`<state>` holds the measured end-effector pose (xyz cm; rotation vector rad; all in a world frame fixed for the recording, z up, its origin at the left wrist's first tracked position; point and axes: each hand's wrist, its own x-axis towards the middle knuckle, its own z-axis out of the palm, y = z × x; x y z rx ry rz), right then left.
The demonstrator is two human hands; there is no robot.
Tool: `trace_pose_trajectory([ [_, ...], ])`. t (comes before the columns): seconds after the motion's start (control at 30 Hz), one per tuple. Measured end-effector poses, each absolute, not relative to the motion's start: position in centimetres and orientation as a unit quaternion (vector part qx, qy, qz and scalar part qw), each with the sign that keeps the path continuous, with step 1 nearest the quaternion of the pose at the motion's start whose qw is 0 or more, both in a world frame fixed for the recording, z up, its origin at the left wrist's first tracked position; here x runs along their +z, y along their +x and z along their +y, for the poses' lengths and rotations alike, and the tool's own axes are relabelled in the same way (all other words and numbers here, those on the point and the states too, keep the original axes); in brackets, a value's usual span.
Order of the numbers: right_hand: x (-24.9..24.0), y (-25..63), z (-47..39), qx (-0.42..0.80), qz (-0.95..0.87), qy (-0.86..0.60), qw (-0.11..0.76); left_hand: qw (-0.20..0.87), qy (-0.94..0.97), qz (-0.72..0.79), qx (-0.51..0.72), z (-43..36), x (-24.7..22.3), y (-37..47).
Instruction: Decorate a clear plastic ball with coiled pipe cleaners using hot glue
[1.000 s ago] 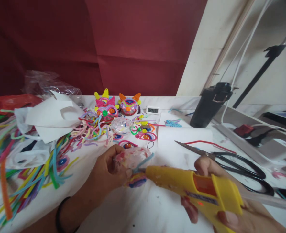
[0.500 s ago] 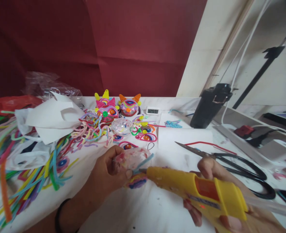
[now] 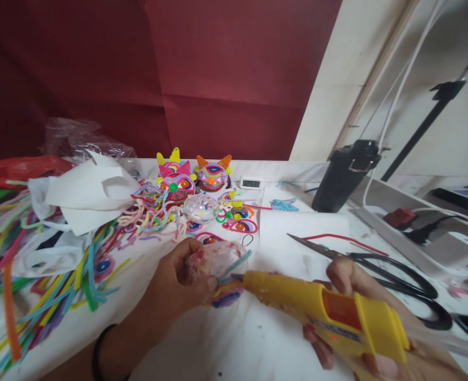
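Observation:
My left hand (image 3: 182, 280) is closed round a clear, rounded plastic piece (image 3: 222, 259) with coloured strips along its lower side. A light blue pipe cleaner (image 3: 240, 263) lies across this piece, its free end sticking up to the right, with my thumb at its other end. In my right hand (image 3: 349, 286) is a yellow hot glue gun (image 3: 297, 291), gripped by the handle, a small red light glowing on its side. Its nozzle points left at the blue pipe cleaner; whether they touch, I cannot tell. A clear glue stick trails from the gun's rear.
Black-handled scissors (image 3: 396, 275) lie beyond my right hand. Finished pipe-cleaner faces (image 3: 213, 174) stand at the back near a small digital clock (image 3: 251, 183). Loose pipe cleaners (image 3: 59, 296) cover the left side. A black bottle (image 3: 343, 177) and a power strip (image 3: 424, 254) are at right.
The glue gun has shifted slightly right, its nozzle tip moving a little along the blue pipe cleaner. My left hand keeps its hold on the plastic piece.

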<state>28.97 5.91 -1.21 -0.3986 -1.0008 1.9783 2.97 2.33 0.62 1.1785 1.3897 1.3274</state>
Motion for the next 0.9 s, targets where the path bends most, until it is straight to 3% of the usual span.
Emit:
trace_pose_trajectory([
  [0.33,2.6,28.5,4.0,0.782,-0.399,-0.26,0.402,0.44,0.469,0.546,0.537,2.3,0.9,3.6],
  [0.9,2.4,28.6,4.4,0.773,-0.378,-0.269,0.433,0.449,0.463,0.527,0.553,2.0,0.1,2.8],
])
